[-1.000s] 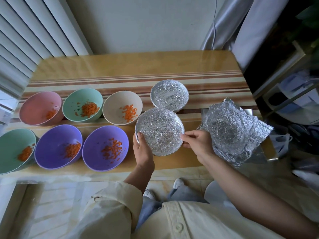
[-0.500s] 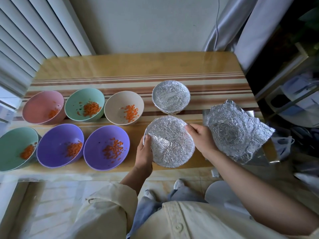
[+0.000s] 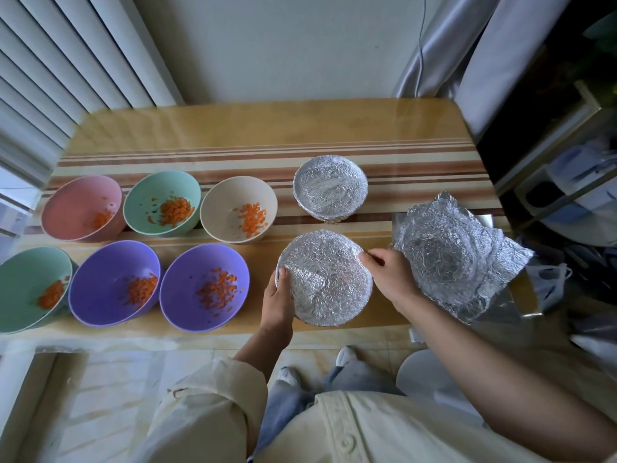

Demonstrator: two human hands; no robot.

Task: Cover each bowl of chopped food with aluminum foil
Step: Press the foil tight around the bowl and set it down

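My left hand (image 3: pixel 278 302) grips the near bowl (image 3: pixel 329 282) at its left rim, thumb on the foil top. My right hand (image 3: pixel 389 274) pinches the foil at its right edge. The bowl sits at the table's (image 3: pixel 267 128) front edge, with the far bowl (image 3: pixel 330 190) covered behind it, loose foil (image 3: pixel 457 248) just right and open bowls (image 3: pixel 187 279) to the left.

One head-worn view looks steeply down from 6 o'clock across the near bench (image 3: pixel 253 128) toward the 12 o'clock wall (image 3: pixel 283 45).
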